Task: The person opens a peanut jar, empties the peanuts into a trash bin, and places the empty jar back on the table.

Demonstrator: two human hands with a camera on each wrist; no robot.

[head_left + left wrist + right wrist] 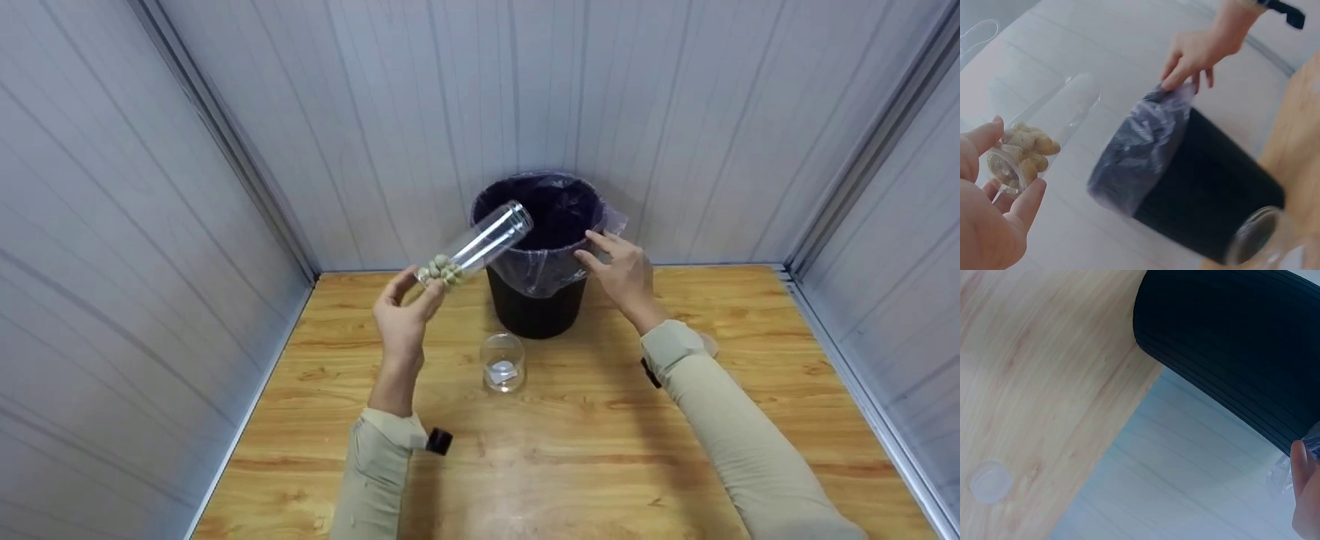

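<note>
My left hand (401,322) grips the base end of a clear, long jar (487,240). Several pale, rounded lumps (440,270) lie at the base end inside it; their kind is unclear. The jar slants up, its mouth over the near left part of a black trash bin (536,307). A translucent purple bin bag (540,271) lines the bin and folds over its rim. At the right side of that rim my right hand (619,274) pinches the bag edge between thumb and fingers. The left wrist view shows the lumps (1022,149) beside the fingers.
In front of the bin a clear glass container (502,364) stands on the wooden table (525,465), a white label on it. A round translucent lid (990,482) lies on the wood to the right, partly behind my right wrist in the head view. Pale panel walls (390,112) enclose the table.
</note>
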